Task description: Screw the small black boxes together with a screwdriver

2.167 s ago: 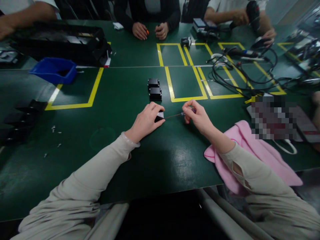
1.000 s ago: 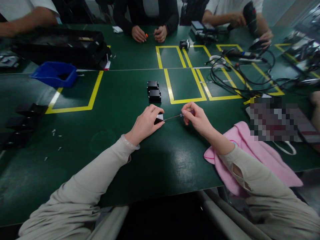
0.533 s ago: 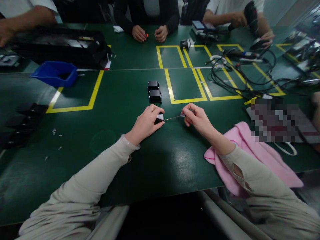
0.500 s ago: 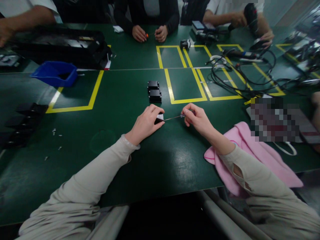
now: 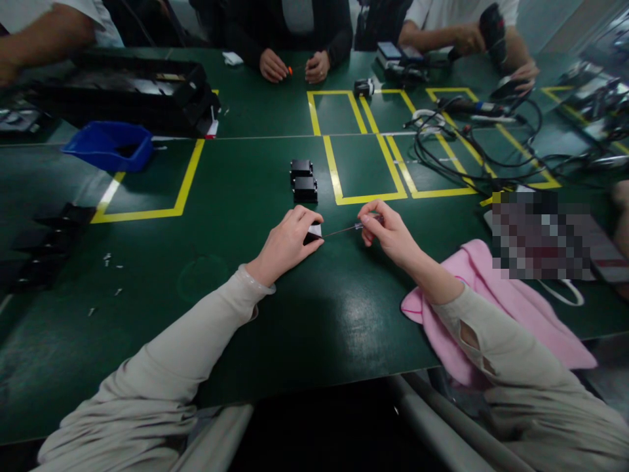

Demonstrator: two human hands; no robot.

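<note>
My left hand (image 5: 287, 241) is closed around a small black block with a white face (image 5: 313, 232), pressing it on the green table (image 5: 275, 314). My right hand (image 5: 386, 231) pinches the handle of a thin screwdriver (image 5: 346, 229), whose metal shaft points left into the block's white face. Two more small black blocks (image 5: 303, 179) sit stacked just beyond my hands, beside a yellow taped rectangle (image 5: 366, 164).
A pink cloth (image 5: 511, 308) lies under my right forearm. A blue bin (image 5: 109, 145) and a black tray (image 5: 128, 88) stand at the far left, black parts (image 5: 44, 249) at the left edge, small screws (image 5: 105, 259) nearby. Tangled cables (image 5: 472, 144) lie far right. Other people's hands (image 5: 295, 65) work across the table.
Both hands stay in place on the block and screwdriver; only my right fingers shift slightly on the handle. The view wobbles a little.
</note>
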